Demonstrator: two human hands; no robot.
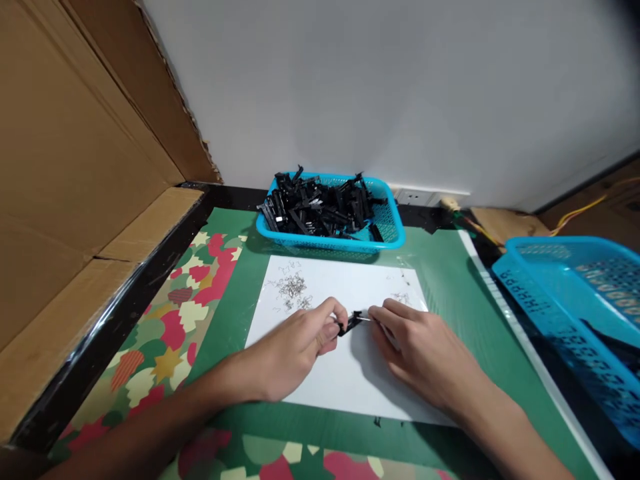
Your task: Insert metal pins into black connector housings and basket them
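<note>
Your left hand (303, 343) has its fingers clamped on a black part (351, 323), held just above the white sheet (325, 377), its far end angled up toward your right hand (425, 347); the right fingers look pinched together on a thin metal piece (365, 319), whose tip reaches the part's free end; whether it is a tool or a loose wire, and whether it truly touches, you cannot tell at this size.

The step in hand seems to be fine work at that end, the metal piece being brought to the part; the next move likely calls for a firm left grip, a still part and a small, well-aimed motion of the right fingers; too hard a push could tip the part or flick the metal away.

Fine wires (293, 287) lie heaped on the sheet beyond your left hand, with a smaller cluster (400, 297) beyond the right; behind the sheet, more parts (320, 207) fill most of a blue basket (320, 243).
</note>
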